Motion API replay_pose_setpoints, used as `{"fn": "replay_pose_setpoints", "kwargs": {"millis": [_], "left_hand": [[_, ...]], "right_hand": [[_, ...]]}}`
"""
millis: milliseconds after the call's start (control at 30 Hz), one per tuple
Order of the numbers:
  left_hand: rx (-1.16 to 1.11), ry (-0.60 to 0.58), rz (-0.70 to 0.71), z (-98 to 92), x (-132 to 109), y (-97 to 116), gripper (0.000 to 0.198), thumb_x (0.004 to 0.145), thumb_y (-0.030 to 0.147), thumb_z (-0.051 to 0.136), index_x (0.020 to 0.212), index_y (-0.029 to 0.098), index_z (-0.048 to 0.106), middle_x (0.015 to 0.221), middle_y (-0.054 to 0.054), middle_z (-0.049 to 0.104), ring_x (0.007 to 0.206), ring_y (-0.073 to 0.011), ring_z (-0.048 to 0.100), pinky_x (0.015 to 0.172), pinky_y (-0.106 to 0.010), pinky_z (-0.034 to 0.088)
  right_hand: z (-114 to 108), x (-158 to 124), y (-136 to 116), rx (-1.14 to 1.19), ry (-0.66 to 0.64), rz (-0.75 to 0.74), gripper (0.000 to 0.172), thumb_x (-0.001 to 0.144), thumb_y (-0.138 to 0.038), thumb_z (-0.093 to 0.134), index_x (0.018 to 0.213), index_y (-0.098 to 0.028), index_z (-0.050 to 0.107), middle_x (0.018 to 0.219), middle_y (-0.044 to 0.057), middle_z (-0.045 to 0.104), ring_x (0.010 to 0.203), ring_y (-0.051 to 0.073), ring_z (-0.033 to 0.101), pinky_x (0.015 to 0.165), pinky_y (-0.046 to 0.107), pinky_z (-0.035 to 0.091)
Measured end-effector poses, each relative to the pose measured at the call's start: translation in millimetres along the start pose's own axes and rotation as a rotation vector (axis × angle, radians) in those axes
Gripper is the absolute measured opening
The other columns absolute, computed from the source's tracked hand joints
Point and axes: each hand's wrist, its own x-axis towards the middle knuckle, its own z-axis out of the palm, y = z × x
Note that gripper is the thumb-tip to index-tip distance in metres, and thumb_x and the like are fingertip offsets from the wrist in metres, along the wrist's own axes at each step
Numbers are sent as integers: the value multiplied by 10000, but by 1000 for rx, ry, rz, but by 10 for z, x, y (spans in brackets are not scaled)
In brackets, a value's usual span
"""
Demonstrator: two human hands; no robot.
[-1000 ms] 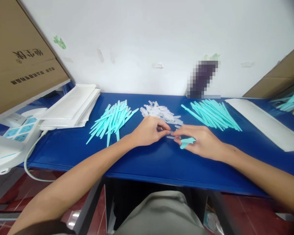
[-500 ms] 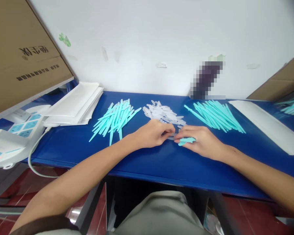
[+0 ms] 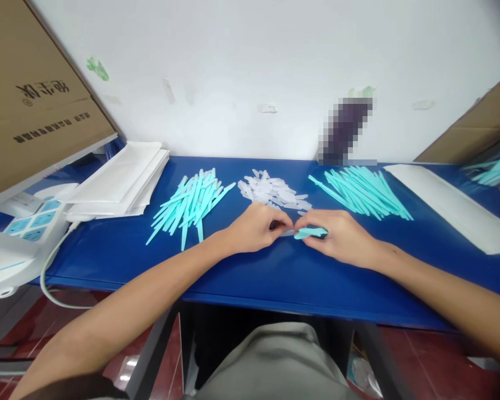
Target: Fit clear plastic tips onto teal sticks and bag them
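My left hand (image 3: 260,228) pinches a small translucent sleeve-like piece (image 3: 288,233) between thumb and fingers. My right hand (image 3: 339,234) is closed around slim teal sticks (image 3: 311,233), whose near ends show at its fingertips; how many is hard to make out. The fingertips of both hands almost meet, low over the table. Just behind them lies a pile of translucent white pieces (image 3: 270,189). Left of it rests a pile of teal sticks with pale tips (image 3: 194,203), and on the right lies another pile of teal sticks (image 3: 369,191).
White flat packets (image 3: 116,178) are stacked at the left, beside a white power strip (image 3: 29,228) with a cable. A long white sheet (image 3: 445,205) lies at the right of the blue table (image 3: 241,278). Cardboard boxes (image 3: 33,83) flank the white wall (image 3: 233,72).
My hands have come closer together, the teal sticks at my right fingertips now beside the left hand's translucent piece. The whole view has shifted slightly.
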Motion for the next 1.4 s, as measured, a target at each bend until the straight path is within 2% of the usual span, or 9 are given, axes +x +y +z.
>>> {"fn": "replay_pose_setpoints", "kwargs": {"millis": [167,267,367,433,533,633,800,1100,1400], "left_hand": [[-32,-42,-38,-3,3,33,126,870,115,641,900,167,752,835,-3,770,712,-115,676,685,-221,492],[13,-62,-34,-10,1,15,62,874,145,662,883,172,717,826,-1,745,720,-123,661,686,-237,480],[63,-74,-63,-35,3,-9,39,900,186,661,865,171,671,774,1,711,681,-131,645,658,-255,466],[37,-79,-85,-64,6,-26,68,905,209,675,857,174,641,790,-7,719,700,-141,666,671,-262,485],[-106,-66,-112,-110,5,-53,153,889,194,707,828,181,567,861,-27,746,819,-158,731,739,-260,543],[-184,-61,-147,-146,0,-70,228,873,170,722,801,185,506,872,-46,749,912,-179,758,767,-262,574],[-191,-69,-166,-180,-3,-68,206,863,134,713,816,175,516,914,-65,768,896,-165,759,803,-279,598],[-168,-95,-171,-201,-10,-86,252,875,174,715,807,188,473,901,-67,752,929,-192,765,766,-278,600],[-146,-88,-161,-202,-6,-86,245,875,180,720,805,186,486,903,-66,760,927,-190,765,780,-283,604]], "right_hand": [[16,6,-12,-10,6,39,97,892,-173,608,919,-208,695,868,33,767,735,189,713,660,294,517],[-20,21,-47,-34,-18,46,102,932,-240,595,920,-200,688,872,48,753,755,200,704,662,307,506],[-125,34,-74,-107,-89,79,265,967,-418,594,1076,-196,687,962,79,754,804,237,702,668,338,499],[-215,35,-62,-156,-155,102,342,1015,-468,503,1161,-212,677,1004,85,757,830,252,702,685,353,495],[-326,23,2,-211,-192,88,384,1071,-418,360,1142,-243,695,1009,86,760,872,263,706,716,362,487],[-378,2,72,-245,-200,80,363,1067,-427,379,1157,-265,690,984,78,758,845,264,704,697,353,471],[-367,-25,109,-287,-239,52,358,1078,-420,357,1220,-276,652,905,47,747,732,227,675,608,316,408],[-346,-18,101,-351,-222,57,363,1079,-406,349,1140,-262,676,847,56,699,683,198,627,570,307,355],[-316,-22,91,-406,-245,41,415,1086,-391,340,1241,-260,701,978,71,713,709,188,643,555,311,353]]}}
